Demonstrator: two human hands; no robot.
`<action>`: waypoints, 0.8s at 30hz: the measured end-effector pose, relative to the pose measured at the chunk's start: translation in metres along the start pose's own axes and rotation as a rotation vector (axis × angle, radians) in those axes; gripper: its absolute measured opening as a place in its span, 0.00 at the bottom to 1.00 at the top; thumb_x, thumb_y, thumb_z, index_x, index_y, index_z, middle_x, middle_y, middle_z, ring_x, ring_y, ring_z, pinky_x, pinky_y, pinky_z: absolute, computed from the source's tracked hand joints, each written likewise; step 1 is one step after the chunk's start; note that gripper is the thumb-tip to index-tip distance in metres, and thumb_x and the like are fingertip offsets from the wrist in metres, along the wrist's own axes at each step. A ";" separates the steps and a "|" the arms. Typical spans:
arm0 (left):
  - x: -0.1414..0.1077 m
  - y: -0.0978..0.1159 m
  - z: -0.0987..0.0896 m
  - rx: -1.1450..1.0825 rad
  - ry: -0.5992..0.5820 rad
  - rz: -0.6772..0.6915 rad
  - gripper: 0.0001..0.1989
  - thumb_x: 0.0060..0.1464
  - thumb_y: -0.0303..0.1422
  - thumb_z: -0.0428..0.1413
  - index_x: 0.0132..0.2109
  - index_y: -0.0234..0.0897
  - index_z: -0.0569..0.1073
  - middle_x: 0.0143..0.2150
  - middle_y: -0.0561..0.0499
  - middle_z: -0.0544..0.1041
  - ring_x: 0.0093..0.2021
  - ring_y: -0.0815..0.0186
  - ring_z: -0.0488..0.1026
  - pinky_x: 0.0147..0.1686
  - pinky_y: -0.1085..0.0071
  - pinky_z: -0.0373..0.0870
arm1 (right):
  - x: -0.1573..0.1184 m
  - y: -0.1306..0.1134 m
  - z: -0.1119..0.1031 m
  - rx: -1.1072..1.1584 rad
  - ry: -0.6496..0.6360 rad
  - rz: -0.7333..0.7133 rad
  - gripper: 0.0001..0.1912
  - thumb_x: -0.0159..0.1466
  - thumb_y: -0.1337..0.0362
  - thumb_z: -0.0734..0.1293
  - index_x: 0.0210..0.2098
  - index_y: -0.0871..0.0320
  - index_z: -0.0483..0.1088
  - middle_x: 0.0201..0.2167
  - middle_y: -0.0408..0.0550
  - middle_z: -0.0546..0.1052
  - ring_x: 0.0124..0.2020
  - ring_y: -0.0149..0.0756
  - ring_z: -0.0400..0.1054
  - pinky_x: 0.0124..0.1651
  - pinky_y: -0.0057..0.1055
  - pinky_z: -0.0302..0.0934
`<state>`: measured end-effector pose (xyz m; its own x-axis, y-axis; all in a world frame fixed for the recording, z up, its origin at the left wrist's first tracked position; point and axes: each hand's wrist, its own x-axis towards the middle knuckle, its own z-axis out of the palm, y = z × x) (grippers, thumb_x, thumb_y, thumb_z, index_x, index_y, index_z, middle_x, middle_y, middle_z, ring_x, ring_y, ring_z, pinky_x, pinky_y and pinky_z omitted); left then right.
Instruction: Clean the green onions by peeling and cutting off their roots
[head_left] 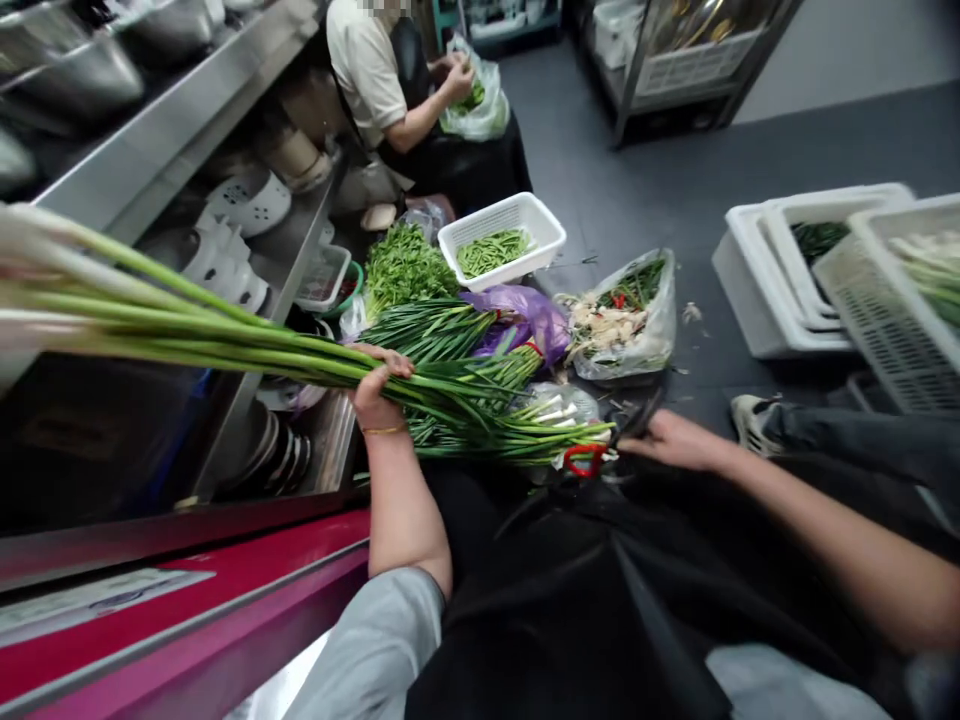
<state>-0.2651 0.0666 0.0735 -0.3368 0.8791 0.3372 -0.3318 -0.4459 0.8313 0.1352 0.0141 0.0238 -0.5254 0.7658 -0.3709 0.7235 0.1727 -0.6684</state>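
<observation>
My left hand [381,385] is closed around a bunch of long scallions [225,335]. Their pale ends reach to the left edge, blurred, and the green leaves point right over the pile. To the right, my right hand [675,440] grips a dark, blade-like tool [639,415], too blurred to tell its exact kind. Just left of it is a red band or loop [585,460] at the end of more green stalks [540,437]. Bundles of dark green leaves [431,328] and a purple plastic bag [525,310] lie beyond my left hand.
Behind the pile are leafy greens [412,265], a white basket of green beans [544,225] and a plastic bag of trimmings [622,330]. White crates [765,290] stand right. Metal shelving [187,130] runs along the left. A seated person [375,90] handles greens.
</observation>
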 end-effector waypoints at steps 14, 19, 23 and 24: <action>0.018 0.135 0.050 -0.063 -0.209 0.248 0.12 0.37 0.31 0.52 0.32 0.38 0.57 0.18 0.61 0.64 0.18 0.72 0.62 0.25 0.71 0.62 | -0.046 -0.082 0.101 0.745 -0.354 -0.352 0.26 0.52 0.41 0.67 0.27 0.61 0.65 0.22 0.40 0.66 0.23 0.27 0.57 0.26 0.25 0.51; 0.055 0.160 0.088 -0.064 -0.061 0.201 0.08 0.41 0.29 0.45 0.32 0.39 0.53 0.18 0.61 0.60 0.18 0.73 0.61 0.24 0.73 0.59 | -0.049 -0.066 0.160 0.867 -0.178 -0.060 0.16 0.60 0.53 0.60 0.39 0.59 0.68 0.25 0.44 0.69 0.21 0.28 0.55 0.24 0.26 0.50; 0.078 0.167 0.106 -0.036 0.105 0.147 0.05 0.45 0.31 0.44 0.32 0.39 0.53 0.20 0.60 0.60 0.19 0.74 0.62 0.23 0.75 0.59 | -0.054 -0.048 0.168 0.336 0.006 -0.068 0.11 0.58 0.67 0.62 0.39 0.59 0.72 0.39 0.53 0.73 0.40 0.39 0.67 0.45 0.33 0.59; 0.084 0.167 0.105 -0.018 0.133 0.147 0.06 0.46 0.31 0.44 0.32 0.39 0.53 0.21 0.60 0.59 0.20 0.74 0.62 0.23 0.75 0.59 | -0.055 -0.043 0.168 0.262 0.014 -0.056 0.11 0.59 0.67 0.60 0.37 0.59 0.73 0.40 0.55 0.73 0.43 0.42 0.67 0.48 0.35 0.58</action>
<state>-0.2561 0.0842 0.2872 -0.4955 0.7749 0.3923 -0.2857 -0.5719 0.7689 0.0578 -0.1391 -0.0354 -0.5539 0.7681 -0.3212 0.5521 0.0501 -0.8323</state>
